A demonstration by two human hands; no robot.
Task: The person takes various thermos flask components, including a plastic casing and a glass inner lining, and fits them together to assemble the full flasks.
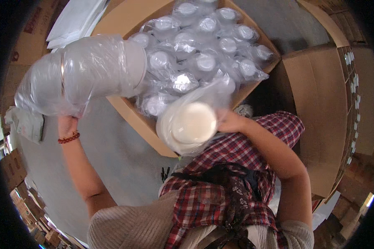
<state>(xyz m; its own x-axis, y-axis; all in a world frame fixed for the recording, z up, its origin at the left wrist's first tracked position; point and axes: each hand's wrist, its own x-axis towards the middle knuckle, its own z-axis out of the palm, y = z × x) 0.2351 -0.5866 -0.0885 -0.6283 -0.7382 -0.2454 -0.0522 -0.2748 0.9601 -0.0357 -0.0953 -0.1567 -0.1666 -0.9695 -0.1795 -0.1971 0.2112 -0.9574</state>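
At the left, my left hand (69, 117) grips the underside of a long, curved clear plastic sleeve (91, 68) of stacked round white containers. Its fingers are partly hidden by the film. My right hand (229, 121) is closed on the side of a second plastic-wrapped stack (194, 123), which shows a cream round end towards me. Both stacks are over or beside a big open cardboard box (149, 139). Inside that box stand many similar bagged stacks (205, 62), packed upright with their round white ends facing up.
White flat sheets (77, 20) lie by the box's far left corner. A crumpled plastic bag (27, 124) is at the far left. To the right stands another tall cardboard box (320, 120). Grey floor (100, 137) shows to the left of my legs.
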